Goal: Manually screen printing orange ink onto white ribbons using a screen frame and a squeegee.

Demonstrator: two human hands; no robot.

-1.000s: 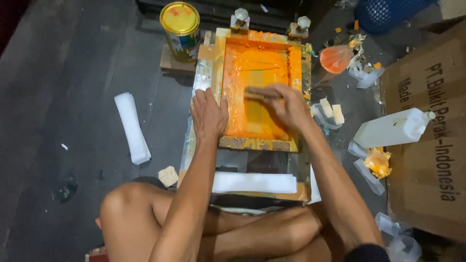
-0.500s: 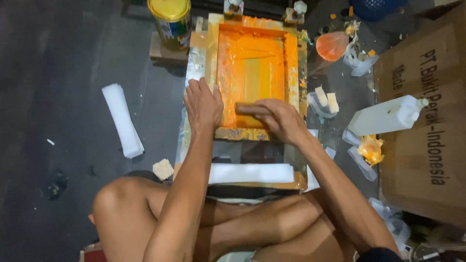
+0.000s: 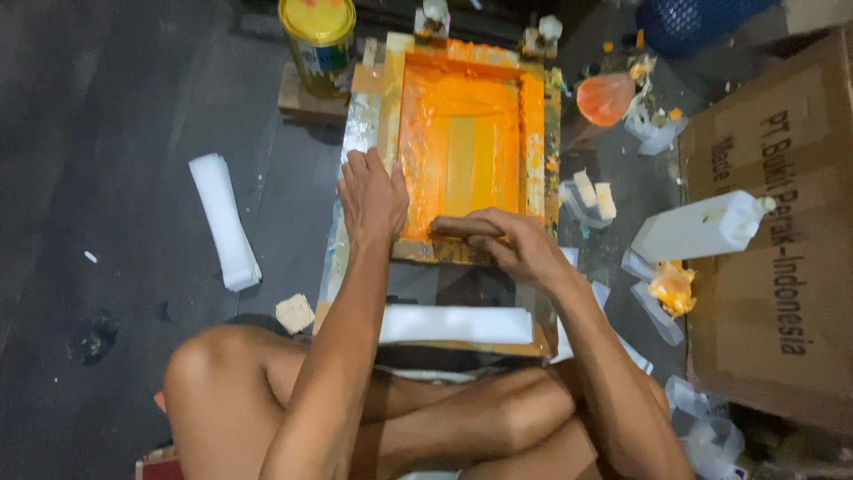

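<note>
The left hand point(image 3: 371, 197) lay flat, fingers spread, on the orange-inked rectangular printing screen frame point(image 3: 468, 147). At its three o'clock, the right hand point(image 3: 514, 246) gripped a brown wooden squeegee point(image 3: 458, 226).

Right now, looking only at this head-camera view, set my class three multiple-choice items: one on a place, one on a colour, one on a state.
1. Where does the paint tin stand?
A. beyond the frame's far left corner
B. on the cardboard box
C. beside the knee

2. What colour is the ink covering the printing screen?
A. blue
B. orange
C. green

3. How is the left hand placed?
A. lifted clear
B. gripping the tin
C. pressed flat on the frame's left edge

Answers: 1 A, the tin sits past the upper left corner. 2 B, the mesh is coated orange. 3 C, its palm lies flat on the edge while the right hand grips the squeegee.
</note>
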